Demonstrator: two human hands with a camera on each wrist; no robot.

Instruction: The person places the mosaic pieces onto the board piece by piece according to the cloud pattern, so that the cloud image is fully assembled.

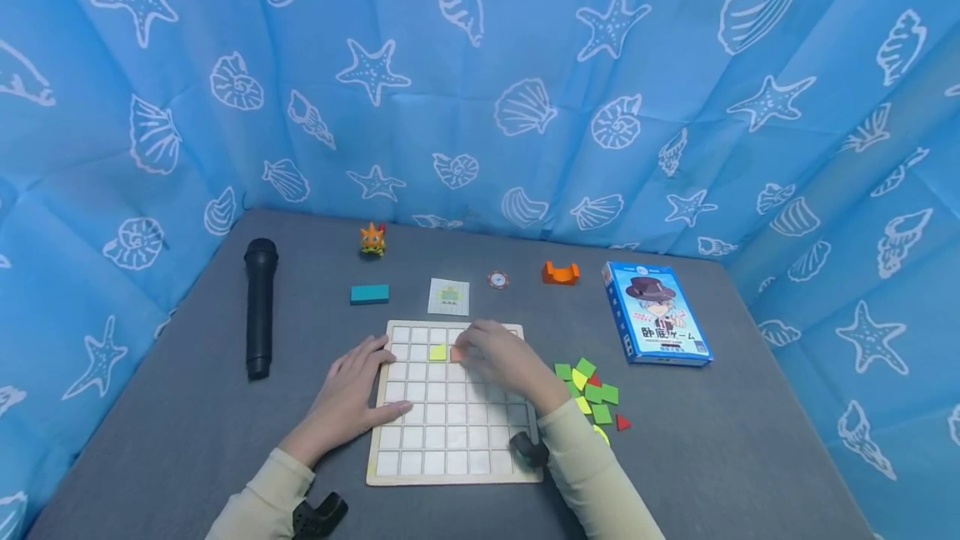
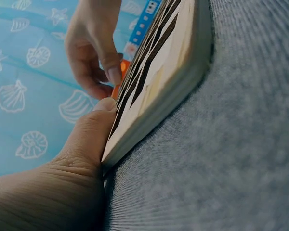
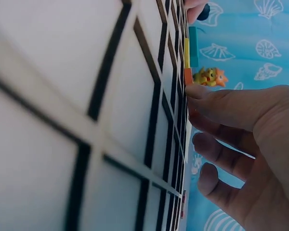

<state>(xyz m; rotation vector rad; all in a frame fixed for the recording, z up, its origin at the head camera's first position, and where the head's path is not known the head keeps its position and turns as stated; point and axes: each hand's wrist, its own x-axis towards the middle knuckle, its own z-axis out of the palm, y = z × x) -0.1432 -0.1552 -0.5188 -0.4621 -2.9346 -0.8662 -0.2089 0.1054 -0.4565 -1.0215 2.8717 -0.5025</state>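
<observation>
A wooden grid board (image 1: 450, 432) lies on the grey table. My left hand (image 1: 348, 398) rests flat beside the board's left edge, its thumb (image 2: 94, 125) against the rim (image 2: 159, 103). My right hand (image 1: 502, 361) reaches over the board's upper rows. Its fingertips pinch an orange tile (image 1: 457, 354) set in a square. The index tip (image 3: 195, 91) touches that orange tile (image 3: 188, 77). A yellow tile (image 1: 438, 352) lies in the square to its left.
A pile of green, yellow and red tiles (image 1: 592, 394) lies right of the board. Behind it are a blue game box (image 1: 656, 313), orange piece (image 1: 561, 273), round token (image 1: 498, 279), pattern card (image 1: 448, 297), teal block (image 1: 370, 293) and spiky toy (image 1: 372, 240). A black microphone (image 1: 259, 307) lies left.
</observation>
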